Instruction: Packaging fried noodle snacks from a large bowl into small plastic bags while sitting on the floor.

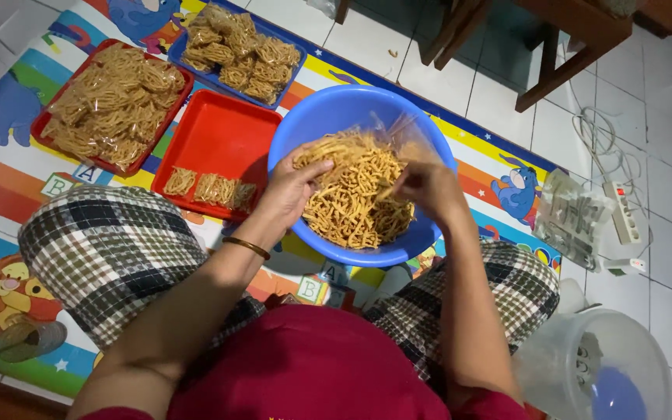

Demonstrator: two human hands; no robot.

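Floor mat; hands (359, 187) in snack bowl (328, 117)

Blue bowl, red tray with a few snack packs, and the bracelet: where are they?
Blue bowl (328, 105): head view, on its bare far rim.
Red tray (219, 136): head view, on its bare middle.
Bracelet (246, 247): head view, on the band across the left wrist.

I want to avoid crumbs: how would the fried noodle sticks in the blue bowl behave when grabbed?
The fried noodle sticks look thin and dry, so probably brittle and light. They lie loosely tangled in the blue bowl, so the left hand would likely lift clumps, dropping some.
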